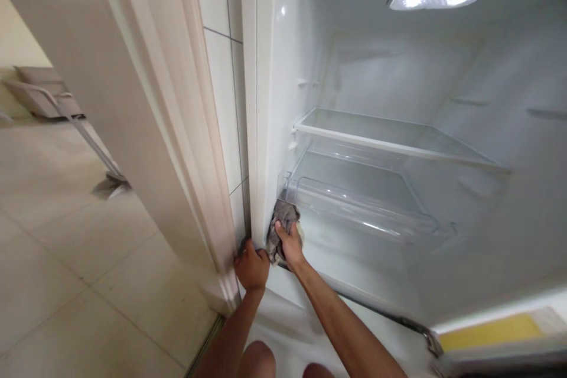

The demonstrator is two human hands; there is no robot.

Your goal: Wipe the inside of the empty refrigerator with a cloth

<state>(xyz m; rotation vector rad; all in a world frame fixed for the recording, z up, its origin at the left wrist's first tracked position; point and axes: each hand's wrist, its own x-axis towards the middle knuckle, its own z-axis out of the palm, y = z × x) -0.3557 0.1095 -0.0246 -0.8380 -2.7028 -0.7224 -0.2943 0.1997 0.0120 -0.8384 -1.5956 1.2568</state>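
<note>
the right hand (292, 248) bunches a grey cloth (284, 217) against the left inner wall of the fridge (257, 100), with room to its right below the clear tray (354, 208). the left hand (252, 269) sits at the fridge's near left edge, tight beside the door frame (195, 118); its fingertips are hidden, so i cannot tell its grip. the far right blurs.

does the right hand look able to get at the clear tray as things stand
Probably yes: the right hand holds a grey cloth but is close by, and the clear tray looks mostly unobstructed.
</note>
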